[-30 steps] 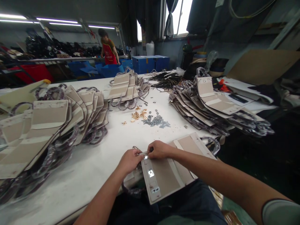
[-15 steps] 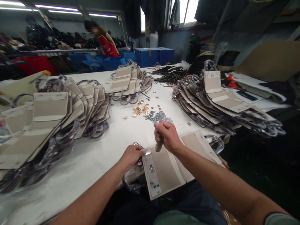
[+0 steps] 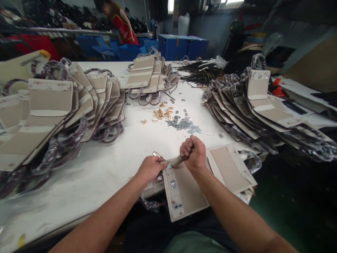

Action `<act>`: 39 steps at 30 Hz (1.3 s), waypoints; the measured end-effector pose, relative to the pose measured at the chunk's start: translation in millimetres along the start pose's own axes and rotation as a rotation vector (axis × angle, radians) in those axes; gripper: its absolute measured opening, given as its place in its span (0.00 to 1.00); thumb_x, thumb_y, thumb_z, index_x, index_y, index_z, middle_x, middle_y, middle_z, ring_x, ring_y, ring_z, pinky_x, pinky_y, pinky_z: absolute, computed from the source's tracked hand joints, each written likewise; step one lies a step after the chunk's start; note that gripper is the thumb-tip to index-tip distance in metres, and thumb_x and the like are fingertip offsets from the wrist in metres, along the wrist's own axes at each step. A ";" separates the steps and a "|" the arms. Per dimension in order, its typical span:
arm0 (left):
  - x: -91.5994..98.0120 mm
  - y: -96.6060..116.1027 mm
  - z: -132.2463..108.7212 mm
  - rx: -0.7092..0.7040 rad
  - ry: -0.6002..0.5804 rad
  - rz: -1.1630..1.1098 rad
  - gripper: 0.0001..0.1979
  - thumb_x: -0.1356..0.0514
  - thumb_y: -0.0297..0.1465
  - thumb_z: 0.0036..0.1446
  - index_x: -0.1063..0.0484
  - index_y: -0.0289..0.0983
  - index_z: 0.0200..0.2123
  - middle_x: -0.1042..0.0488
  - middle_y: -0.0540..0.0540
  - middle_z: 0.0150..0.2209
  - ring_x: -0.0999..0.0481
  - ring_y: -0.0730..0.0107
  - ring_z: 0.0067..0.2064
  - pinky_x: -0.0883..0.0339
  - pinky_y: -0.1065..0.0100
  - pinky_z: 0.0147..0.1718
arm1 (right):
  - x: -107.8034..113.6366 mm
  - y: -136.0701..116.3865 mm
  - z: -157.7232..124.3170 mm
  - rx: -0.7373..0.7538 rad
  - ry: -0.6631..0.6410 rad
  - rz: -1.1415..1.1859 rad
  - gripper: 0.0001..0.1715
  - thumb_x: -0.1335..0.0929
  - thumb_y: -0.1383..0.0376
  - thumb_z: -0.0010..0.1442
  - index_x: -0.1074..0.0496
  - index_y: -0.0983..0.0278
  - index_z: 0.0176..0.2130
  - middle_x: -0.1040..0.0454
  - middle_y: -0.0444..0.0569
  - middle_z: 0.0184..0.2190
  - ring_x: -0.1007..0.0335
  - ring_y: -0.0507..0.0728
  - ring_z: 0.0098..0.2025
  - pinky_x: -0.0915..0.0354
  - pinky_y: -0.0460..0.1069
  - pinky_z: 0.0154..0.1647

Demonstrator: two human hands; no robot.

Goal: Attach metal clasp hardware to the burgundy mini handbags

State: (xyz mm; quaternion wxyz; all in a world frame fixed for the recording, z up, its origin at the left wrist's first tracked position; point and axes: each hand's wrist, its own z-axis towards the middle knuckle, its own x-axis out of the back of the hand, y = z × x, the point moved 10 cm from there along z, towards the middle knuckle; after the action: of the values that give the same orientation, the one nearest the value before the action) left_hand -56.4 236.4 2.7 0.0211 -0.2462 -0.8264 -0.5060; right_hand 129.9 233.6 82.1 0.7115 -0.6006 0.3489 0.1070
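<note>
An opened-out beige bag piece lies at the table's front edge, partly over my lap. My left hand pinches its upper left corner, with a shiny metal fitting showing just beyond the fingers. My right hand is closed in a fist around a short, thick, pale rod-like tool. The tool's blunt end meets the panel near a small metal plate, beside my left fingertips. Farther down the same strip sits another metal plate. Plastic-wrapped handles stick out from the piece.
Gold fittings and a heap of grey metal plates lie mid-table. Stacks of similar bag pieces stand left, behind and right. Black straps lie at the back. A person in a red apron stands beyond blue boxes.
The tool in my right hand has swung from hanging below the fist to pointing left, its end now at the small plate. The view has tilted down. My left hand keeps its hold.
</note>
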 end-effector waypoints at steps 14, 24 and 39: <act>1.0 4.8 -4.4 -0.013 0.016 -0.026 0.04 0.34 0.30 0.51 0.23 0.34 0.28 0.30 0.51 0.18 0.35 0.73 0.18 0.43 0.70 0.18 | -72.6 -5.9 -13.5 -0.029 -0.383 -0.519 0.29 0.28 0.48 0.64 0.37 0.61 0.21 0.37 0.39 0.15 0.42 0.50 0.18 0.42 0.47 0.22; 2.3 4.0 -1.6 -0.032 0.006 -0.021 0.08 0.30 0.33 0.49 0.22 0.34 0.26 0.32 0.53 0.16 0.37 0.75 0.17 0.46 0.71 0.17 | -63.6 -15.3 -35.0 0.122 -0.336 -0.528 0.34 0.31 0.46 0.66 0.43 0.58 0.17 0.42 0.40 0.13 0.46 0.50 0.17 0.45 0.49 0.20; 2.1 1.0 0.4 -0.058 0.005 -0.035 0.06 0.33 0.32 0.47 0.23 0.35 0.25 0.32 0.53 0.15 0.35 0.73 0.18 0.45 0.71 0.18 | -77.4 -6.6 -40.5 0.128 -0.443 -0.564 0.32 0.32 0.51 0.67 0.41 0.60 0.17 0.40 0.41 0.16 0.44 0.51 0.20 0.44 0.48 0.24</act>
State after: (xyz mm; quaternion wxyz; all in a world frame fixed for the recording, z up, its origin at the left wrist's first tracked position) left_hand -57.7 237.9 4.0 0.0070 -0.2309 -0.8155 -0.5306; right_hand 61.9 214.9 134.1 0.8075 -0.5897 0.0129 0.0117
